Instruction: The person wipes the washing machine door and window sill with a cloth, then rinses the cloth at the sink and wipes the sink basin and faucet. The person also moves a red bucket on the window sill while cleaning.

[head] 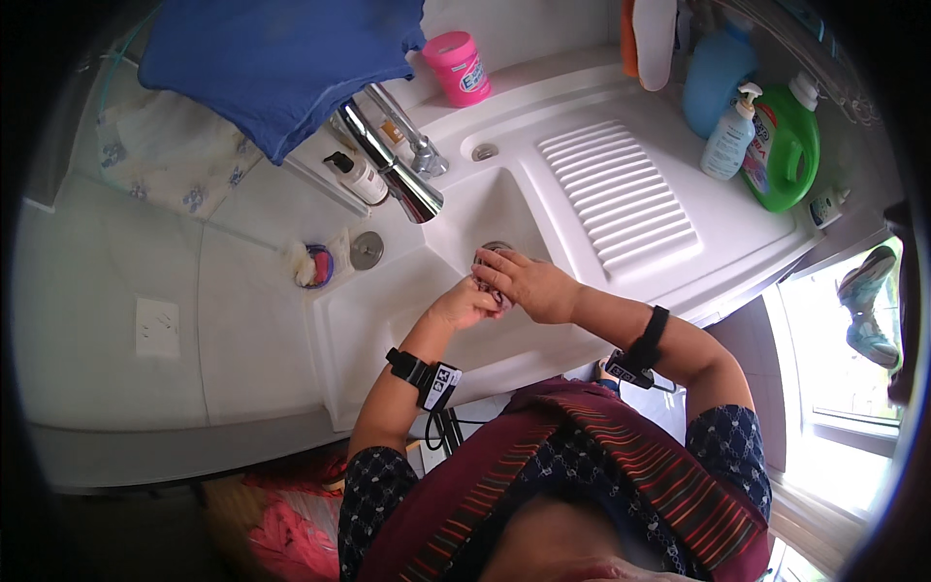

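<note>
Over the white laundry sink [407, 291], my left hand [465, 302] and my right hand [534, 285] are pressed together. Between them is a small, wadded piece of dark patterned cloth [496, 297], mostly covered by the fingers. The left fingers curl round it from below, while the right fingers lie over its top. Just beyond the hands shows the metal drain [494, 247]. A chrome faucet [418, 196] reaches over the basin; no running water can be made out.
A ribbed washboard [618, 196] is moulded into the right side. Beyond it stand a pump bottle [731, 134] and a green detergent jug [785, 145]. A pink tub [458, 69] stands behind the sink. Blue cloth [284, 65] hangs at the upper left, near another pump bottle [360, 178].
</note>
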A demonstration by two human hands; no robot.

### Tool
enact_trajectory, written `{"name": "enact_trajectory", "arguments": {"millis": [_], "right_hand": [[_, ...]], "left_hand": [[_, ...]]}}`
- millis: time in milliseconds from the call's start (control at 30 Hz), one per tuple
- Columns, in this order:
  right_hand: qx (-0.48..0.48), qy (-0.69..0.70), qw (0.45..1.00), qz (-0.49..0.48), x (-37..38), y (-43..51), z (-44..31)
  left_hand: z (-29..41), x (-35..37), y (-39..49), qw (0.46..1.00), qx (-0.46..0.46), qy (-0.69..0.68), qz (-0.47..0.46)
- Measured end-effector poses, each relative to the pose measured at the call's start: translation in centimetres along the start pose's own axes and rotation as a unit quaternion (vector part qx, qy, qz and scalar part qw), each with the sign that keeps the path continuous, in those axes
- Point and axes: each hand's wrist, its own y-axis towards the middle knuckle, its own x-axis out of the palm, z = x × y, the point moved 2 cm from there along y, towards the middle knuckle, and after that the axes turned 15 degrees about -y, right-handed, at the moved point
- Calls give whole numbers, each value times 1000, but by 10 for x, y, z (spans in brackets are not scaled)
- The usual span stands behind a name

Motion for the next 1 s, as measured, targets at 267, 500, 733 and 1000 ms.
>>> {"name": "enact_trajectory", "arguments": {"millis": [267, 500, 733, 1000], "right_hand": [[97, -179, 965, -164, 29, 10, 22], [227, -45, 950, -208, 31, 16, 23], [292, 48, 920, -258, 41, 4, 24], [220, 71, 973, -32, 35, 17, 41]], "left_hand": [[7, 24, 30, 839, 83, 508, 178], [10, 38, 30, 677, 103, 643, 342], [-8, 40, 31, 623, 91, 712, 310], [21, 7, 18, 902, 74, 372, 204]]}}
